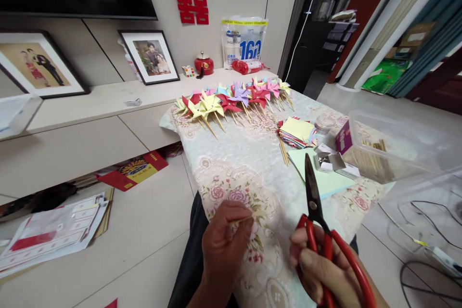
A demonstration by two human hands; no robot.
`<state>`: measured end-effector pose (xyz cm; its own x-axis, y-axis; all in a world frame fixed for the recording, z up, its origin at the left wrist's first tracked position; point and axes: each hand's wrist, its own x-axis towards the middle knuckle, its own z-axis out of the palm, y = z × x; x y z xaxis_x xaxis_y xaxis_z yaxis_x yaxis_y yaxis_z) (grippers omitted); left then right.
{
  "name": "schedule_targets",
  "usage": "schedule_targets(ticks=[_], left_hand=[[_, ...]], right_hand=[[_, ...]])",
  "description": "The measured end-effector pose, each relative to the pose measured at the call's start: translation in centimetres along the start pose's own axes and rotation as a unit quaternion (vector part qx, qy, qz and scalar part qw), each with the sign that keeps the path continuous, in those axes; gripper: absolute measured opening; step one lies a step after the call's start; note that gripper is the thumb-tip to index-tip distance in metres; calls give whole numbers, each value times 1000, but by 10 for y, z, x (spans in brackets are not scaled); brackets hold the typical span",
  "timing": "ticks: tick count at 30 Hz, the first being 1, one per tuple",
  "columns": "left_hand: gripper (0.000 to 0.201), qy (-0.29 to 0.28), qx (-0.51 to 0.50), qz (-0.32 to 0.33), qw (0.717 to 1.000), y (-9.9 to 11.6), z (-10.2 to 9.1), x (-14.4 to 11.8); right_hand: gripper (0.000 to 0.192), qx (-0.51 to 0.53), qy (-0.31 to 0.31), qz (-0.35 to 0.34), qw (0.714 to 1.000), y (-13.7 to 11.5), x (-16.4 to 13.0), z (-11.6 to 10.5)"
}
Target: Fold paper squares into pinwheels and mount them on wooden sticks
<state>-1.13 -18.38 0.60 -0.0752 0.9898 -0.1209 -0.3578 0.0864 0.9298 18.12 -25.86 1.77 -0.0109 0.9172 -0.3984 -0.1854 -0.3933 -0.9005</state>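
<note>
Floral cloth in cream and pink covers the low table point(249, 163) before us, and a beige cabinet runs along the wall behind it. At nine o'clock, scattered white and red printed papers point(54, 233) lie on the pale floor, with a flat red and yellow box point(133, 172) just beyond them by the cabinet's foot. At ten o'clock a black-framed portrait photograph point(39, 65) leans on the cabinet top, and a second framed photograph point(149, 57) stands toward eleven. A round red lidded jar point(204, 64) sits at twelve, beside a white and blue plastic bag point(244, 41).

On the far end of the table, at twelve o'clock, lies a row of folded paper pinwheels on wooden sticks point(233, 98) in yellow, red, purple and pink. At one o'clock rests a stack of coloured paper squares point(298, 132), with a pale green sheet point(323, 178) nearer to us.

At six o'clock our left hand point(224, 243) has its fingers curled in, the thumb and forefinger pinching a thin wooden stick point(242, 220) that points toward three o'clock, just above the cloth. At five o'clock our right hand point(323, 269) is clenched round the red-handled scissors with dark blades point(313, 197); the blades are together and point to twelve o'clock, near the stick but apart from it.

At two o'clock a clear plastic tub holding wooden sticks point(393, 147) stands at the table's edge, and black cables point(426, 221) trail over the floor at four.
</note>
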Motion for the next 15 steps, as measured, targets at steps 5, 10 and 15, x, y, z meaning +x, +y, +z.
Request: schedule_targets(ticks=[5, 10, 15], left_hand=[[26, -66, 182, 234, 953, 9, -14, -7], [24, -143, 387, 543, 731, 11, -19, -2], [31, -118, 395, 537, 736, -6, -17, 2]], right_hand=[[42, 99, -24, -74, 992, -5, 29, 27], [44, 122, 27, -20, 992, -14, 38, 39], [46, 34, 58, -8, 998, -29, 43, 32]])
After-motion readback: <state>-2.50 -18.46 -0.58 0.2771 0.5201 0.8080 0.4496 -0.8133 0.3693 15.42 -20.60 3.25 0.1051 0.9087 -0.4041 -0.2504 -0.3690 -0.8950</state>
